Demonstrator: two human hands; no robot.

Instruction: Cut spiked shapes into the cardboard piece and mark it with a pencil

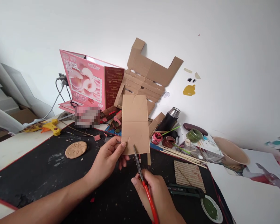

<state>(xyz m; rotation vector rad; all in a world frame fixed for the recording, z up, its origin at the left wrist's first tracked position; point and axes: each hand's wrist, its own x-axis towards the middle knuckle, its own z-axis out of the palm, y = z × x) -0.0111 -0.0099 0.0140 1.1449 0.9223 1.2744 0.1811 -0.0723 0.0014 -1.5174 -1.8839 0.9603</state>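
My left hand (112, 152) pinches the lower left edge of a flat piece of cardboard (135, 124), holding it upright above the black mat. A crease runs across its middle, and a short slanted mark shows near my thumb. My right hand (154, 189) grips a pair of scissors (148, 199) with red handles. One blade lies over the front of the cardboard at its bottom edge; the other blade is mostly hidden behind it. Below the right corner of the piece, a narrow cardboard strip (149, 158) shows.
A yellow glue gun (49, 127) and a round clay disc (76, 149) lie left. Behind stand a pink box (88, 81) and a cut-out carton (144, 68). Paint jars (194, 135), a black flask (169, 119), wooden sticks (182, 156), a utility knife (186, 190) and a paint dish (212, 209) are right.
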